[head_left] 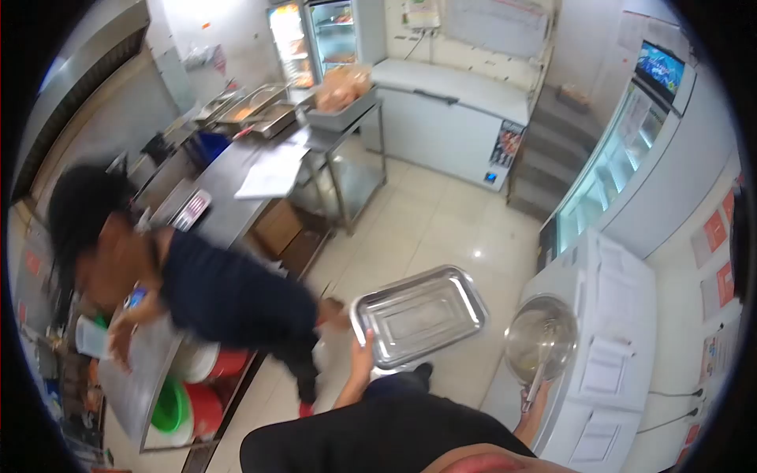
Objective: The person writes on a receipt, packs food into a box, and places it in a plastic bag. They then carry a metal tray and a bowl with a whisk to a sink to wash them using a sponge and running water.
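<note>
My left hand grips a shallow rectangular metal tray by its left edge, thumb over the rim. The tray is held out over the floor, and nothing shows in it. Low on the right, my right hand is closed at the near side of a round metal mixing bowl. A long-handled metal utensil leans in the bowl, its handle over the rim by my right hand. The utensil's head and the bowl's contents are too blurred to name.
On the left, a co-worker leans over a steel counter, one hand near the tray. Ahead are a chest freezer and a steel table. A white freezer stands close on my right. Buckets sit under the counter.
</note>
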### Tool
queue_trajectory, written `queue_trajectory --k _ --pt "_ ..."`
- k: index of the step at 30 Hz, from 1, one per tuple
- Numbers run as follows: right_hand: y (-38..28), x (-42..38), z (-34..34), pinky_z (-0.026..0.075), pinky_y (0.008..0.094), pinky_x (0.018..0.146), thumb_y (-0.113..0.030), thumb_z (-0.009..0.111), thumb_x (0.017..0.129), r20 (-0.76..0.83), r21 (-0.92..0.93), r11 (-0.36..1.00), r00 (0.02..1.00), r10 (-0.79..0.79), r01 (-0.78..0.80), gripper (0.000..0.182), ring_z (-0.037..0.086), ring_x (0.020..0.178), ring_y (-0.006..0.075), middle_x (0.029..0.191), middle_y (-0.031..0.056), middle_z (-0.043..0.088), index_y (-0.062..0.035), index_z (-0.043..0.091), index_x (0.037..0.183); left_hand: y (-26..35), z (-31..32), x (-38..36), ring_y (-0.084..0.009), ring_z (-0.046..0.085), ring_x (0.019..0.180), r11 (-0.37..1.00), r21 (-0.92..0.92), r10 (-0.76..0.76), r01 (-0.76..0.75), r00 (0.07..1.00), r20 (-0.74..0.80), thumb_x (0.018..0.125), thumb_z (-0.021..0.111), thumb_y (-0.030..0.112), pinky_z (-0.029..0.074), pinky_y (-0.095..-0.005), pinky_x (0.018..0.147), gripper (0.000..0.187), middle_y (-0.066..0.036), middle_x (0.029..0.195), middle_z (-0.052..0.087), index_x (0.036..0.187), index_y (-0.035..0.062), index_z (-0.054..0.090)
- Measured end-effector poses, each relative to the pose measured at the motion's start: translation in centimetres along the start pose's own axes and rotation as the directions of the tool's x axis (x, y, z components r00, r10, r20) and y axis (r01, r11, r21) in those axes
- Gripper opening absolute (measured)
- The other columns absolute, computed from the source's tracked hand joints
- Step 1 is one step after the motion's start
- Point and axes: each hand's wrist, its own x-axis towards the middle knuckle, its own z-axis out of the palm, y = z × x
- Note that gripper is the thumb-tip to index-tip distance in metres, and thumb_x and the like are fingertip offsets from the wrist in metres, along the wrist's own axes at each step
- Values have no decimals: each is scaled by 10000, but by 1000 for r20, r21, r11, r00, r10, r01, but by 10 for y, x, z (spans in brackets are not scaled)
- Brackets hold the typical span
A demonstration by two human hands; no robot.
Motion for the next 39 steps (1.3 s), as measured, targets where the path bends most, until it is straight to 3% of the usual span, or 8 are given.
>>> queue_trajectory --k 1,9,14,23,28,31,34,39 --pt "-17 22 21 386 229 393 -281 432 939 -20 -8 1000 1000 19 -19 360 497 649 119 901 23 521 -176 358 1275 13 21 31 -141 493 975 994 100 -49 52 998 -37 943 476 309 385 -294 877 395 -86 1064 548 1153 -26 481" --pt "-85 244 160 387 231 392 -298 462 925 48 -83 996 999 -13 17 283 472 597 103 809 11 496 -149 416 1162 163 227 297 -188 471 1110 798 -428 327 -425 901 -285 939 476 360 360 -318 947 527 -109 1234 485 1277 -34 386" --pt "-99 424 248 362 224 385 -273 468 922 109 -154 986 990 87 -70 255 466 566 90 798 3 492 -160 422 1146 164 277 419 -190 502 1093 784 -396 294 -478 848 -441 950 453 351 386 -320 930 502 -126 1223 504 1259 -42 405" --pt "-124 706 566 380 227 400 -246 400 946 411 -341 939 893 184 -37 283 428 541 90 742 1 462 -167 375 1217 174 358 514 -163 501 1073 860 -328 45 -391 699 -714 954 445 345 382 -306 926 480 -100 1189 519 1260 -24 418" --pt "-101 834 735 369 227 398 -256 408 936 486 -334 942 854 183 -12 180 432 537 89 720 6 459 -141 436 1072 144 408 611 -149 509 1023 904 -354 -88 -241 704 -705 952 454 336 408 -300 874 461 -97 1127 544 1240 -23 440" --pt "-84 869 829 365 228 391 -257 410 926 407 -418 908 888 213 -26 170 442 535 95 714 12 457 -136 439 1042 136 438 719 -154 488 993 991 -120 -54 -63 630 -774 937 483 354 393 -315 874 469 -86 1100 537 1227 -14 447" --pt "-69 941 890 339 243 355 -307 461 922 413 -329 938 877 247 -110 191 441 505 103 683 16 450 -119 445 949 197 475 839 -158 458 1016 957 -142 85 -254 711 -698 934 488 355 361 -309 905 498 -79 1134 507 1262 -12 411" --pt "-54 1024 977 352 225 374 -332 511 905 551 -397 916 784 286 -55 261 471 563 90 748 10 474 -113 453 1037 328 509 1026 -134 519 966 821 -328 193 -468 768 -611 942 487 333 422 -267 823 430 -77 1099 540 1192 -15 455"
